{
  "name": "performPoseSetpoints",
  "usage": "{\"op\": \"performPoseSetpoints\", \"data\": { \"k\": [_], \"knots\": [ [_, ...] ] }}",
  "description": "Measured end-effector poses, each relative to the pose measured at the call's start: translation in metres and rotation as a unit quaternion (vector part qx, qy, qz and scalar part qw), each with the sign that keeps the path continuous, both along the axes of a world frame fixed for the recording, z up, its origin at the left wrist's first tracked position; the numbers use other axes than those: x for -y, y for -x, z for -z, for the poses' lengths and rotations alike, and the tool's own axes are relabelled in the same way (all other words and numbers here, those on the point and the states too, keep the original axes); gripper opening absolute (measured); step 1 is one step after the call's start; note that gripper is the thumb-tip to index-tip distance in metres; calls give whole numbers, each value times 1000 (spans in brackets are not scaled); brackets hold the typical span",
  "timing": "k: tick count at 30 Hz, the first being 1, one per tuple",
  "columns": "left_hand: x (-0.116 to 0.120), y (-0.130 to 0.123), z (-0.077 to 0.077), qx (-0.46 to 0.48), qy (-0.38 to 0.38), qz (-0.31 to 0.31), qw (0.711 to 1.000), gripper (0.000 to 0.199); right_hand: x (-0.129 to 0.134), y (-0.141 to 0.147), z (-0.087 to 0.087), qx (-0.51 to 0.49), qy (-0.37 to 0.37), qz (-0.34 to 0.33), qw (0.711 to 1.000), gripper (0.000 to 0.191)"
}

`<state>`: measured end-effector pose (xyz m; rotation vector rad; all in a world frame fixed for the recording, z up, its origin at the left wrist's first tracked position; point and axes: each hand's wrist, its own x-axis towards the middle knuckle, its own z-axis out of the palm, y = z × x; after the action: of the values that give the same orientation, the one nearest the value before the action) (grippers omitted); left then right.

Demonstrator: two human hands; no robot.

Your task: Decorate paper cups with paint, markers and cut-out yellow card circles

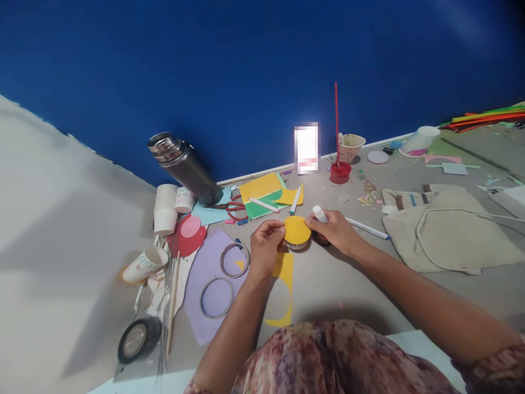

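A yellow paper circle [297, 230] lies on top of a small round object with a pale, patterned side [297, 245], mostly covered by it. My left hand [268, 243] pinches the circle's left edge between thumb and fingers. From the other side, the fingertips of my right hand [334, 232] press on the right edge. A white tube like a glue stick [319, 213] sticks up out of my right hand, its lower part hidden by the fingers. Below lies a yellow sheet [286, 268] with a round hole cut in it.
At left stand a dark flask [186, 169], stacked paper cups [165, 208] and tape rolls [139, 339]. Red-handled scissors [233, 208] and markers [295, 200] lie ahead. A red stick in a red base [339, 173] stands behind; a cloth pouch [455, 230] lies right.
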<state>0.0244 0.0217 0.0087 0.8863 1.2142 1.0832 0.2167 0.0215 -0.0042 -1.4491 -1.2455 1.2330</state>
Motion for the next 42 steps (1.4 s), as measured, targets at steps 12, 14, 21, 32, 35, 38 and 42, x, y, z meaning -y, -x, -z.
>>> {"op": "performPoseSetpoints", "data": {
  "k": [12, 14, 21, 32, 35, 38, 42],
  "knots": [
    [9, 13, 4, -243, -243, 7, 939, 37, 8, -5, -7, 95, -169, 15, 981, 37],
    [9, 13, 8, -262, -277, 54, 923, 43, 10, -2, -6, 114, -192, -24, 974, 39],
    [6, 13, 25, -283, -314, 93, 901, 36, 8, -1, 1, 147, -198, -96, 964, 34],
    [3, 12, 18, -264, -278, 107, 918, 38, 10, -1, 3, 118, -164, -92, 975, 41],
    [0, 14, 13, -251, -253, 125, 926, 41, 9, -1, 4, 119, -170, -94, 974, 42],
    [-2, 15, 8, -244, -235, 136, 931, 43, 8, -3, 4, 129, -178, -89, 971, 42],
    [-3, 15, 6, -243, -234, 140, 931, 43, 10, -8, 3, 143, -178, -87, 970, 48]
  ]
}}
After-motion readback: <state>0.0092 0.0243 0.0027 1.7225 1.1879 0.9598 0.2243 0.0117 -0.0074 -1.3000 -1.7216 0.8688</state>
